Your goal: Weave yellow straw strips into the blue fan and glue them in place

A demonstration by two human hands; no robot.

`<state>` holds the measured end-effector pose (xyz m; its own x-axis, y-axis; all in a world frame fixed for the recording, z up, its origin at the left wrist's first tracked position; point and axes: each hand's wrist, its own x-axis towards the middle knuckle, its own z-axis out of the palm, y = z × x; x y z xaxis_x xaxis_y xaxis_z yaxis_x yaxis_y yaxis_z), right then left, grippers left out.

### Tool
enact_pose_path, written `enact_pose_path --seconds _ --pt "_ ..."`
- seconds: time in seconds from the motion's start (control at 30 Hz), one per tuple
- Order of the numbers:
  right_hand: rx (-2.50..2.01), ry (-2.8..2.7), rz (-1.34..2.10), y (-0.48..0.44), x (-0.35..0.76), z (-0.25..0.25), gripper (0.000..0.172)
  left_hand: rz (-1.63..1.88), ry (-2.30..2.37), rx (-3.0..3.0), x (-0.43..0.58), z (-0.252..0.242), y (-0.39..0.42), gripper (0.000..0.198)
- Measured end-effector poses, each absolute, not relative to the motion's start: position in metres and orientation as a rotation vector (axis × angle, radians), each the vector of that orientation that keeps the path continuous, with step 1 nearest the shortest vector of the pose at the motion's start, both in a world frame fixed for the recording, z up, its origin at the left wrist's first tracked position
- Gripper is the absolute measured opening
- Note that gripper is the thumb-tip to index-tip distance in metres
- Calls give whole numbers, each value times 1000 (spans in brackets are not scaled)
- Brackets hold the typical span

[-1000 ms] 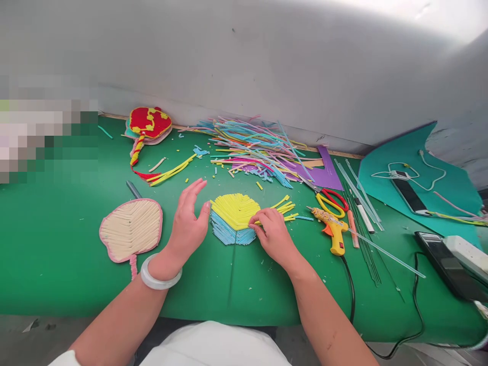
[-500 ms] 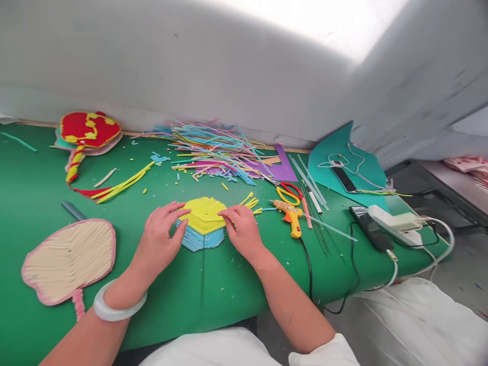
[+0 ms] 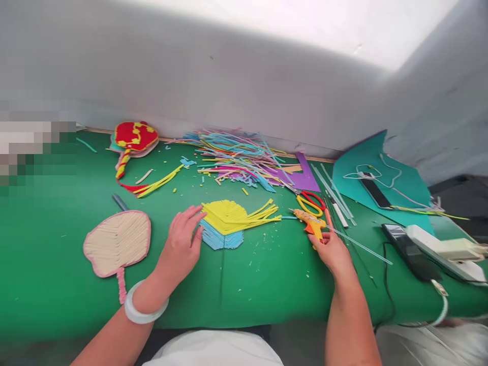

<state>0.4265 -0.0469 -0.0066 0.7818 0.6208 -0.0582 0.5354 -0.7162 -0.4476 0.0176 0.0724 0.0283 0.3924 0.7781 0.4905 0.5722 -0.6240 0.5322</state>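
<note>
A flat leaf-shaped piece of pipe cleaners (image 3: 223,216), yellow on its upper part and blue below, lies on the green table. Loose yellow pipe cleaners (image 3: 263,216) fan out from it to the right. My left hand (image 3: 182,243) is beside the piece's left edge, fingers apart, fingertips at the yellow rim; it holds nothing. To the right, the fingers of my right hand (image 3: 332,251) are closed round the handle of a yellow hot glue gun (image 3: 309,222), which lies with its nozzle pointing left. A clear glue stick (image 3: 362,246) sticks out behind it.
Scissors (image 3: 310,202) with red and yellow handles lie just behind the glue gun. Beyond is a heap of pipe cleaners (image 3: 236,150). A cream fan (image 3: 118,244) rests at left, a red fan (image 3: 136,136) at the back. A phone (image 3: 409,251) and power strip (image 3: 438,249) are at right.
My right hand has left the yellow pipe cleaners and moved right onto the glue gun. My left hand stays at the piece's left edge. The view has turned left.
</note>
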Motion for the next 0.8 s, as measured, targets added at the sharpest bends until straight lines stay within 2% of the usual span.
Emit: enact_pose_path --seconds 0.13,0.23,0.33,0.43,0.57,0.67,0.8 --pt "-2655 -772 442 -36 434 1 25 858 1154 2559 14 15 55 30" --pt "-2391 -654 595 -38 427 14 22 680 1055 2679 16 9 39 32" --pt "-2072 -612 706 -48 411 28 41 571 976 2754 19 7 28 36" --pt "-1938 -615 586 -58 387 41 60 499 970 2792 21 4 23 38" --pt "-1830 -589 373 -66 348 54 59 435 999 2809 21 -1 19 45" --pt "-1828 -587 694 -64 323 60 49 425 1007 2806 20 -4 18 48" --pt "-1847 -732 1171 -48 292 69 47 428 984 2808 18 -6 19 51"
